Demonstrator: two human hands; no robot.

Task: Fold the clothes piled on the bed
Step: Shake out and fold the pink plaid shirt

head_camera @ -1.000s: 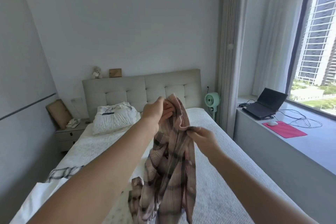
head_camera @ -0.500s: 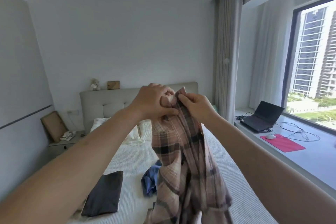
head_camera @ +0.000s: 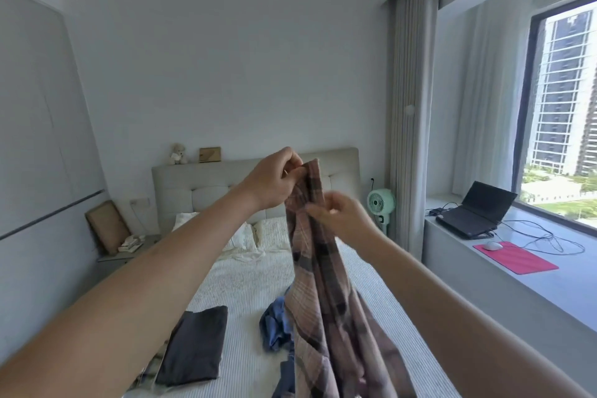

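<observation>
My left hand [head_camera: 274,181] pinches the top edge of the plaid shirt [head_camera: 323,294], which hangs in a twisted rope above the bed [head_camera: 245,284]. My right hand [head_camera: 339,216] has its fingers curled at the cloth just below; whether it truly grips is blurred. To do this well, I should find the collar or shoulder seams, spread my hands apart and shake the shirt flat before laying it down. A blue garment [head_camera: 274,323] lies crumpled under the hem, and a folded dark piece [head_camera: 197,346] sits to its left, so I would want a bare patch for folding.
</observation>
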